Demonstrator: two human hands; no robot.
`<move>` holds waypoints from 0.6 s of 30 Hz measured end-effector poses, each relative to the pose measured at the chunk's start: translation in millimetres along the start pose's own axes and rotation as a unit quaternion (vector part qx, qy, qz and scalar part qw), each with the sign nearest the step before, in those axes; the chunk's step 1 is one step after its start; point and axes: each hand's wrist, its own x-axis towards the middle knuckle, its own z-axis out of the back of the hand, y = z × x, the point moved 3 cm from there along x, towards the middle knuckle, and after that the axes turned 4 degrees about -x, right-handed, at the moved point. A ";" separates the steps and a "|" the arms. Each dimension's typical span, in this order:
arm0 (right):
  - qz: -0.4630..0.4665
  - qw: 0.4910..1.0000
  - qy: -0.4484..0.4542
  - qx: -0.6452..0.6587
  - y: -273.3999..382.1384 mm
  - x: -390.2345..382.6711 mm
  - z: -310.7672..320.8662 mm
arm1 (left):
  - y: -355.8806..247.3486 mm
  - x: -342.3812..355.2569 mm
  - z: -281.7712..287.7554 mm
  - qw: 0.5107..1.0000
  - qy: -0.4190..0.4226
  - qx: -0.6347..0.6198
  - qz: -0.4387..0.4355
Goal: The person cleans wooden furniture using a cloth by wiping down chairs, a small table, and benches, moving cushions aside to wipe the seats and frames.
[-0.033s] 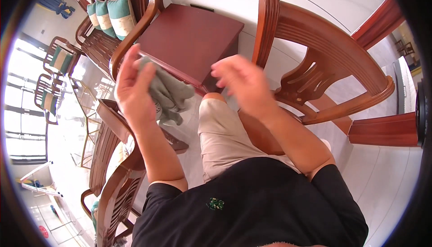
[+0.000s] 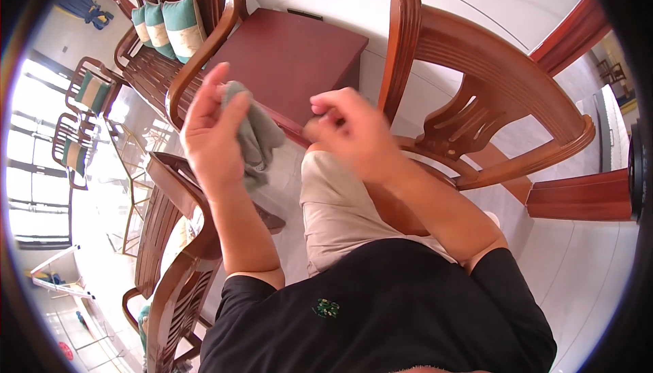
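My left hand (image 2: 212, 128) grips a grey-green cloth (image 2: 260, 138) between thumb and fingers, and the cloth hangs down on the right of it. To the right, apart from it, my right hand (image 2: 347, 125) is raised with curled fingers, smeared by motion; whether it holds anything is unclear. Behind both hands stands a dark red square side table (image 2: 289, 63). My knee in beige shorts (image 2: 330, 203) is below them.
A wooden chair (image 2: 503, 67) stands close on my right. A wooden bench with teal cushions (image 2: 180, 29) is at upper left, more wooden seating (image 2: 156, 230) at lower left. A metal frame stand (image 2: 126, 196) and bright windows (image 2: 37, 148) lie further left.
My left hand has shifted slightly right and the cloth has drawn in narrower beside it. My right hand has moved a little down and left, its fingers more curled.
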 end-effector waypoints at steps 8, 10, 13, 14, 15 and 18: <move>0.029 0.999 0.016 -0.037 -73.7 -0.9 -34.0 | -21.0 -16.3 -0.2 0.995 0.075 -0.072 0.010; 0.037 0.999 0.009 -0.026 -68.6 0.0 -30.7 | -30.8 -21.0 9.7 0.996 0.076 -0.051 0.014; 0.257 0.965 -0.034 -0.040 -3.4 12.0 -9.4 | -34.5 -28.1 12.9 0.986 0.156 0.001 0.059; 0.254 0.966 -0.033 -0.039 1.1 11.7 -8.6 | -32.0 -30.6 10.8 0.969 0.226 0.043 0.085; 0.189 0.975 0.096 0.066 0.6 11.5 -14.1 | -30.1 -36.8 9.5 0.963 0.239 0.093 0.079; 0.168 0.952 0.200 0.159 -2.1 11.9 -18.0 | -35.0 -35.5 -2.5 0.901 0.337 0.204 -0.179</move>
